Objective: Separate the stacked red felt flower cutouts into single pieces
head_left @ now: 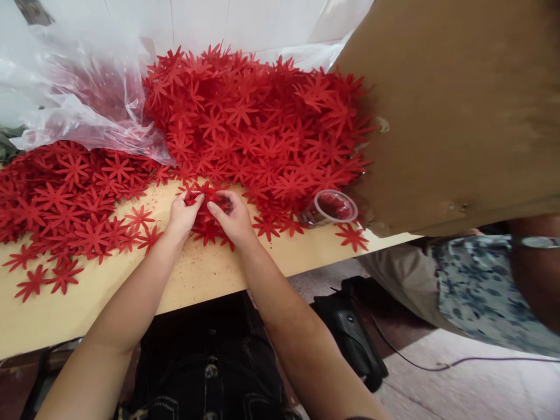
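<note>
My left hand (182,214) and my right hand (234,217) are close together near the middle of the table. Both are closed, thumbs and fingers pinching a red flower cutout (206,190) with narrow petals between them. More red cutouts lie under my hands. Just behind them rises a large heap of red flower cutouts (245,122). A second pile (61,198) spreads to the left, with a few loose flowers (65,275) at its front. A clear plastic cup (335,206) leans on its side, right of my right hand. What is inside the cup is hard to make out.
A clear plastic bag (96,116) rests over the left pile. To the right, a big brown cardboard sheet (455,116) stands beside the table (184,291). Beyond it sits another person in a floral top (481,286). A black pedal (350,332) with a cable lies on the floor.
</note>
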`<state>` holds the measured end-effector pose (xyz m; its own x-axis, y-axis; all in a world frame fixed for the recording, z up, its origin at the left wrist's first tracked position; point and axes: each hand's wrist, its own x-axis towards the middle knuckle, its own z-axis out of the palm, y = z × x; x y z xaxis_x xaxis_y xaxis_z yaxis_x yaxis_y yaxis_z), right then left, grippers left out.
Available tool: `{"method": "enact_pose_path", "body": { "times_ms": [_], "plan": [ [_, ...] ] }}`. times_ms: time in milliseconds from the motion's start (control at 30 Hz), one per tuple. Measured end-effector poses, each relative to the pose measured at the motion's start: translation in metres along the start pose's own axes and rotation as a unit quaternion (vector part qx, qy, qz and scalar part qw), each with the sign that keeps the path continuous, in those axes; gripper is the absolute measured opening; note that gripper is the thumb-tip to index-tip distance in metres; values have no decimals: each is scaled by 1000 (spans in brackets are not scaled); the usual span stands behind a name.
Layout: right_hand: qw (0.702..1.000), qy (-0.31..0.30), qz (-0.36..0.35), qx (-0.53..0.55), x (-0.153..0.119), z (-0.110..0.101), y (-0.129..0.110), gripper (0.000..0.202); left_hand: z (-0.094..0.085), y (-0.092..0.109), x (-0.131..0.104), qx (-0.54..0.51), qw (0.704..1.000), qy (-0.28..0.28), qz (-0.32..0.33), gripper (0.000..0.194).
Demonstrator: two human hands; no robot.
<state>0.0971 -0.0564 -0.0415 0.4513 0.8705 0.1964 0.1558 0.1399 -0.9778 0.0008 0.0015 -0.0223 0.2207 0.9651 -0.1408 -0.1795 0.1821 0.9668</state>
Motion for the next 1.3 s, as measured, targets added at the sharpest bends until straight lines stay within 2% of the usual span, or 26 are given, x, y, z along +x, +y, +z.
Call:
{"method": "enact_pose_path", "body": {
  "times_ms": [67,167,233,333,400,433,533,667,800,900,1000,1133,1300],
  "plan": [
    [995,7,-45,-87,-8,-6,-6,55,-2,1,2,3,1000,10,1,9],
    [963,-9,-91,-254,-21,-14,-13,66,-3,1,7,7,1000,28,1,9],
    [937,-47,-79,-337,-25,-14,-15,56,-3,-1,10,4,1000,26,2,9],
    [907,-111,-58,-402,-23,-12,-16,23,-4,-4,12,-1,1000,15,20,7],
    [909,-139,-51,-390,-16,-11,-15,9,-5,-6,13,5,999,5,36,8],
    [915,-140,-47,-375,-12,-12,-15,8,-6,-6,14,13,999,-1,40,9],
    [944,-94,-29,-315,0,-18,-14,13,-9,-6,14,47,998,-11,38,9],
    [990,-64,24,-127,9,-24,-8,22,-12,-3,14,70,997,-23,38,14],
    [993,-62,95,30,11,-25,-4,32,-12,-2,11,41,998,-30,20,14],
    [994,-51,86,43,14,-23,-7,33,-10,-1,10,32,999,-27,-5,10],
    [998,-26,61,18,20,-20,-9,30,-7,1,9,28,1000,-10,-4,13],
    [998,-29,50,30,26,-16,-7,21,-6,-1,10,41,999,17,-2,14],
    [998,-19,58,15,30,-15,4,9,-11,-6,14,30,999,-25,8,13]
  ]
}}
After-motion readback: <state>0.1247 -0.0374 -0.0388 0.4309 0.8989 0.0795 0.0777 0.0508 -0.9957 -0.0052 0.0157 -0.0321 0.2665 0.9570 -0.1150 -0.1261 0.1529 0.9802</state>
